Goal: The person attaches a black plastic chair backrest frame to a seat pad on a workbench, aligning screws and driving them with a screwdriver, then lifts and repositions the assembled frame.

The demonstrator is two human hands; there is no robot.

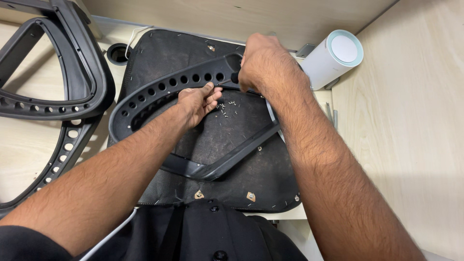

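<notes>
Pale wood desk (29, 145) bears a black pad (251, 145) under a curved frame (159, 92). Left hand (195, 102) pinches a screw at the frame; right hand (263, 65) grips a screwdriver. Screws (227, 108) lie loose (2 more frames (72, 72) left, white cylinder (333, 55) right).

No packages, labels, signs or screens show anywhere in this view.
</notes>
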